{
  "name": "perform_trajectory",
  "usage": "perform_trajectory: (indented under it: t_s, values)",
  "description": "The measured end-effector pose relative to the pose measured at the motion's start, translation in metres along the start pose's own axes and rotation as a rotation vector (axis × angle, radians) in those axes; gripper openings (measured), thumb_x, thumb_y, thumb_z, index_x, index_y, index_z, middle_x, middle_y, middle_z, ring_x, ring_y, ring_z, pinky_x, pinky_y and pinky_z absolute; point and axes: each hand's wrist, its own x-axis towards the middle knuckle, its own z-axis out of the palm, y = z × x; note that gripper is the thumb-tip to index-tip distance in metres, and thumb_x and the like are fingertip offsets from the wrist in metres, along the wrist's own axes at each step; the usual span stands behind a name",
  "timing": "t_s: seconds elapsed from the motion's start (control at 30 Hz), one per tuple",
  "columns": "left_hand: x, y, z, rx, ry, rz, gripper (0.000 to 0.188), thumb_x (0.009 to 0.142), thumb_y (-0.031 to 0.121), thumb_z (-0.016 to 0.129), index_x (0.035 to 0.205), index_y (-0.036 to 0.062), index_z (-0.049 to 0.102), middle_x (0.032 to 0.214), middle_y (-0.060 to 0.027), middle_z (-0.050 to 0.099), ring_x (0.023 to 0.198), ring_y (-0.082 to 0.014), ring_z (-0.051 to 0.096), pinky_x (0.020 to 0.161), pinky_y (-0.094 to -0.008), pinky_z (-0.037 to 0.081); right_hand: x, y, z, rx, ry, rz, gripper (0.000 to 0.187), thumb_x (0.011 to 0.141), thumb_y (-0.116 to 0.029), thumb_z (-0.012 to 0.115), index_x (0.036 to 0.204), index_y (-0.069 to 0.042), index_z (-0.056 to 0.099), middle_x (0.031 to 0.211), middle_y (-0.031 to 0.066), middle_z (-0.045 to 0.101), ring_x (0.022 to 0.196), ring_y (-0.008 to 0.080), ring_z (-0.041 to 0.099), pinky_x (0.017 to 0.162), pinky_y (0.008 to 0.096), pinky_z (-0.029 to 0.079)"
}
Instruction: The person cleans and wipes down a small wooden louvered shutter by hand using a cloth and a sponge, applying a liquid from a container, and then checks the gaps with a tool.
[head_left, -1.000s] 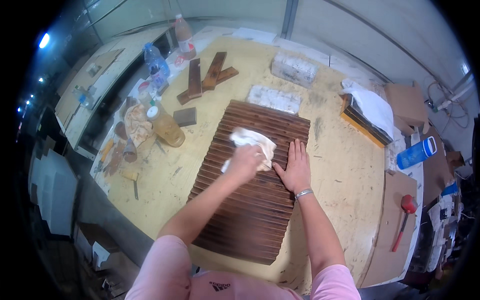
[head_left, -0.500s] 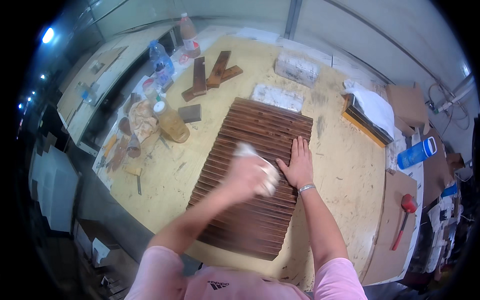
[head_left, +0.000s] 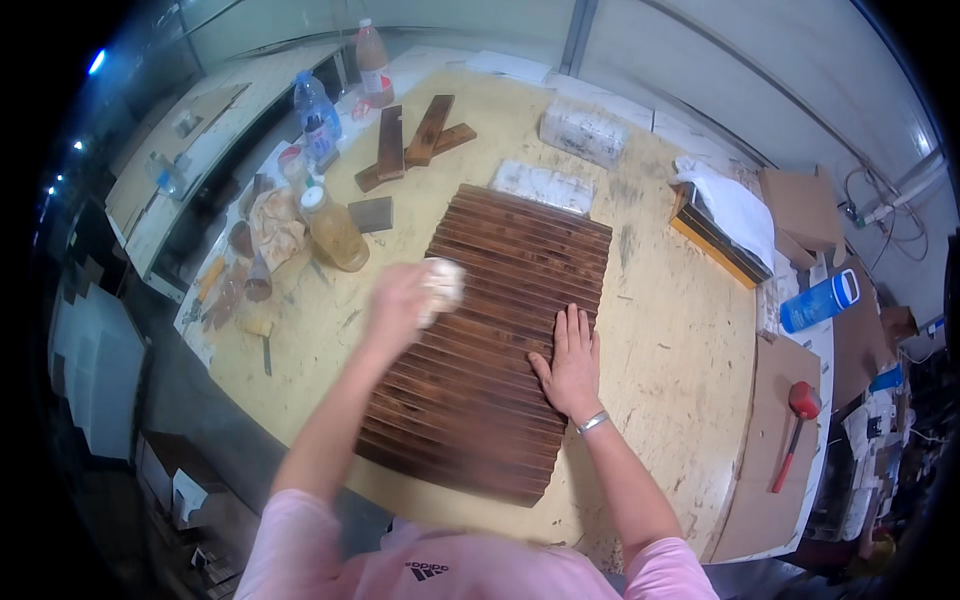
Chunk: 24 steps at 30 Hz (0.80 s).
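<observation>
A dark brown panel of ribbed wooden slats (head_left: pixel 480 350) lies on the pale table in front of me. At its left edge, my left hand (head_left: pixel 398 300) is closed round a crumpled whitish cloth (head_left: pixel 442 288), which rests against the slats. My right hand (head_left: pixel 573 365) lies flat on the panel's right side, fingers spread, a silver bracelet at the wrist. A white-wrapped block (head_left: pixel 543 186) touches or sits just behind the panel's far edge. Part of the panel's near end looks smeared.
A white-capped bottle of yellowish liquid (head_left: pixel 338 235) stands left of the panel, near a brush (head_left: pixel 262 335). Dark wood strips (head_left: pixel 428 135) lie beyond. Another wrapped block (head_left: pixel 583 133) is at the back. To the right are a blue bottle (head_left: pixel 815 302) and a red-headed mallet (head_left: pixel 803 402).
My left hand has swept the cloth leftward and slightly away, from mid-panel to the left edge. My right hand stays flat on the panel. The whole view has shifted slightly.
</observation>
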Motion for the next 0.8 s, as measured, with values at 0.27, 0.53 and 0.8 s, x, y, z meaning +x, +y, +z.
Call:
perform_trajectory:
  t_s: [0.27, 0.53, 0.8]
  values:
    - [-0.010, 0.000, 0.085, 0.201, -0.166, 0.401, 0.037, 0.074, 0.009, 0.075, 0.110, 0.0196, 0.076, 0.114, -0.0031, 0.069, 0.094, -0.0291, 0.062, 0.086, -0.0437, 0.051, 0.003, -0.010, -0.004, 0.028, 0.000, 0.038, 0.079, 0.094, -0.038, 0.061, 0.155, 0.001, 0.030, 0.165, 0.0175, 0.023, 0.153, 0.0321, 0.020, 0.125, 0.0486, 0.015]
    - [-0.014, -0.036, -0.023, 0.175, 0.041, -0.010, 0.018, 0.087, 0.009, 0.061, 0.097, 0.0043, 0.076, 0.102, -0.0156, 0.072, 0.098, -0.0318, 0.065, 0.087, -0.0417, 0.052, 0.003, -0.007, 0.002, -0.001, 0.033, 0.025, 0.081, 0.094, -0.042, 0.060, 0.155, 0.002, 0.028, 0.166, 0.0170, 0.023, 0.153, 0.0329, 0.021, 0.123, 0.0519, 0.019]
    - [-0.075, -0.016, 0.015, 0.251, -0.213, 0.267, 0.040, 0.076, 0.009, 0.070, 0.114, 0.0205, 0.075, 0.115, -0.0050, 0.068, 0.106, -0.0303, 0.061, 0.092, -0.0461, 0.046, -0.008, -0.003, -0.009, 0.160, 0.006, 0.113, 0.086, 0.094, -0.038, 0.062, 0.157, 0.003, 0.021, 0.167, 0.0204, 0.016, 0.155, 0.0342, 0.015, 0.125, 0.0488, 0.015]
